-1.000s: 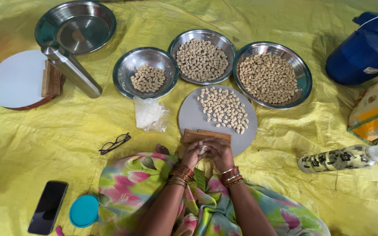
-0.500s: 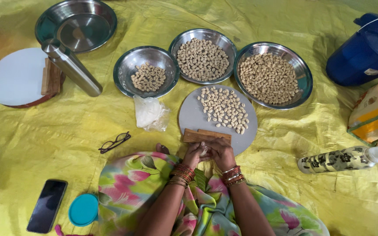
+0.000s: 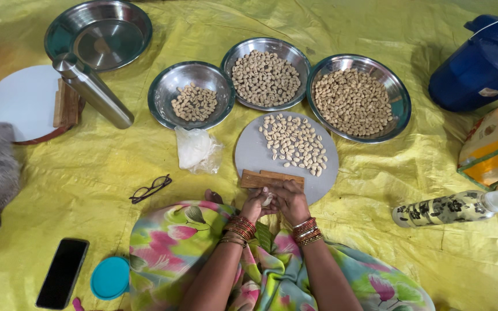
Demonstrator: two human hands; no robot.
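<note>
- Left hand and right hand: brought together just below the grey round board, above the lap of a floral garment; bangles sit on both wrists.
- Small pale nut: pinched between the fingers of both hands, which are clenched about it; most of it is hidden.
- Wooden block: lies on the near edge of the grey round board, just beyond the hands.
- Pile of pale nuts: spread over the far half of the same board.
- Three steel bowls: small bowl with few nuts, middle bowl and large bowl both well filled; they stand in a row beyond the board.
- Crumpled plastic bag: between the small bowl and the lap.
- Spectacles, dark phone and teal lid: on the yellow sheet, on the left side.
- Steel flask: lying tilted beside a white round board.
- Patterned bottle: lying on its side, on the right.
</note>
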